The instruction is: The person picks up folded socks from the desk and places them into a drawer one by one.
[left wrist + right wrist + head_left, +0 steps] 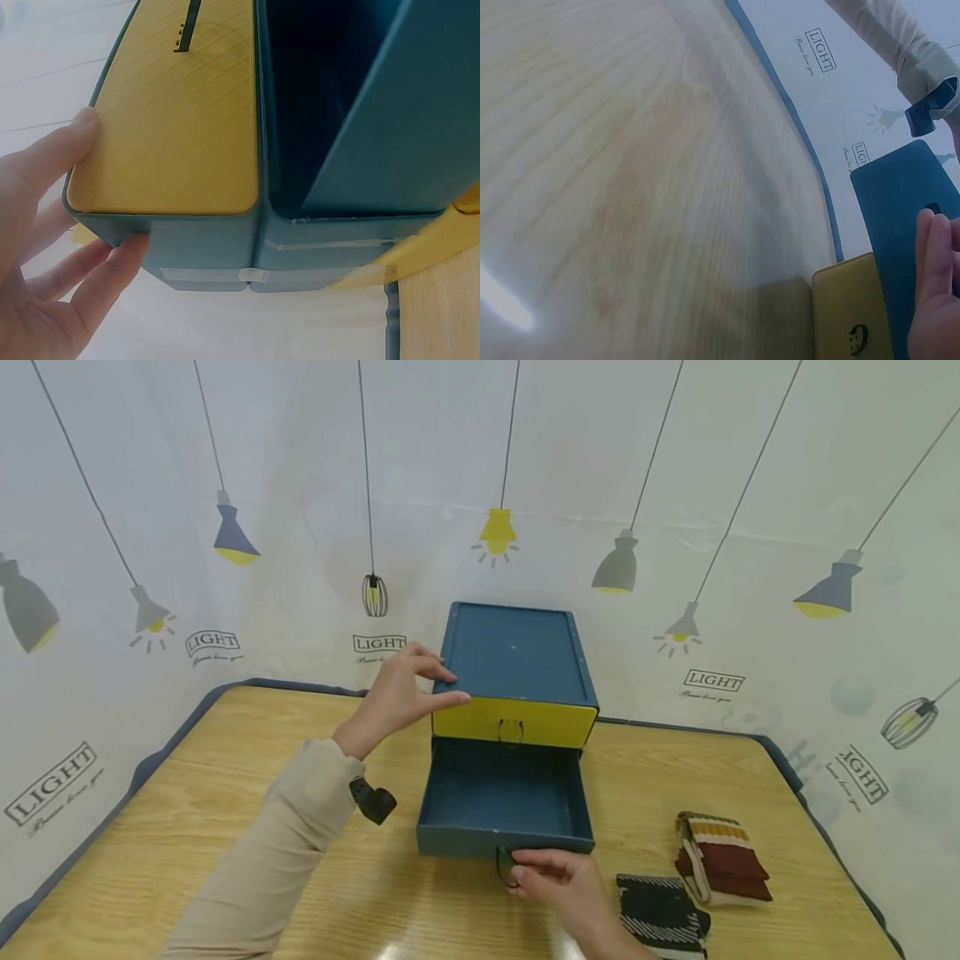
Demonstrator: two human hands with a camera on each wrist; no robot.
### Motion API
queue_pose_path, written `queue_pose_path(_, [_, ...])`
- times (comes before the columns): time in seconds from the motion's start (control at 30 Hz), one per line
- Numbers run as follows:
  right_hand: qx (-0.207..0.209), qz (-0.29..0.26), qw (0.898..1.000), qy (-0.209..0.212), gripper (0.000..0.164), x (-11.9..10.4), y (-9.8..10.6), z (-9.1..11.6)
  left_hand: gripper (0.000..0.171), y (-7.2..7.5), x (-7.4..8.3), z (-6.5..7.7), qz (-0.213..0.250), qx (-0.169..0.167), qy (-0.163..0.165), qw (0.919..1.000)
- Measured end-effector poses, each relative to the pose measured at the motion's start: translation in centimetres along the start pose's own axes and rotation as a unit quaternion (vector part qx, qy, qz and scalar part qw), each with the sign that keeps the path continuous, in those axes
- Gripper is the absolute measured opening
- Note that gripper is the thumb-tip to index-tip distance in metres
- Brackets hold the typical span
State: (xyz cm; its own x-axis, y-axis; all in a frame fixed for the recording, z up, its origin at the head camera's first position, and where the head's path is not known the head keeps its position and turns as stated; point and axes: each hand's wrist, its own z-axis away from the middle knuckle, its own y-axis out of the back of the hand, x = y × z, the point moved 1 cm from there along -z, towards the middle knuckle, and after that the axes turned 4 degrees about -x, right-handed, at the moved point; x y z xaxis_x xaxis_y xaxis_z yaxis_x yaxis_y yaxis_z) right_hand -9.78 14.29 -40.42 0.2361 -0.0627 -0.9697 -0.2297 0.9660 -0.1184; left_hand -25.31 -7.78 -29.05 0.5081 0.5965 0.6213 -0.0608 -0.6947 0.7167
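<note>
A blue two-drawer storage box (pixel 512 652) stands on the table with its yellow upper drawer (pixel 555 724) closed. Pulled out below is the blue lower drawer (pixel 498 797), with nothing inside that shows. My right hand (pixel 566 893) pinches the dark loop handle (pixel 501 865) on that drawer's front. At the box's upper left front corner, my left hand (pixel 397 697) grips the edge, thumb along the front. The left wrist view has the left fingers (pixel 112 277) against the box's side, beside the yellow front.
Right of the drawer lies a folded black-and-white knit (pixel 660 910). Beyond it is a folded maroon, mustard and cream striped knit (pixel 723 860). Behind the wooden table (pixel 300 727) hangs a white curtain (pixel 450 460) printed with lamps.
</note>
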Motion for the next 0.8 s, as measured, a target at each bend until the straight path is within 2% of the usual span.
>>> queue_pose_path(0.3, [-0.032, -0.038, 0.999, -0.002, 0.033, 0.9, -0.2, 0.9, 0.035, 0.1, 0.0, 0.0, 0.011, 0.003, 0.005, 0.9999])
queue_pose_path(0.57, [-0.045, -0.034, 0.998, -0.012, 0.037, 0.8, 0.0, 1.3, 0.035, 0.0, 0.0, 0.0, 0.004, 0.002, 0.002, 1.0])
queue_pose_path(0.67, [-0.078, -0.012, 0.997, -0.017, 0.039, 0.4, 0.7, 1.8, 0.035, 0.0, 0.0, 0.0, 0.004, 0.004, -0.001, 1.0])
queue_pose_path(0.8, [-0.162, 0.025, 0.986, -0.035, 0.035, -0.3, 3.0, 2.6, 0.035, 0.0, 0.1, 0.1, 0.002, 0.004, -0.003, 1.0])
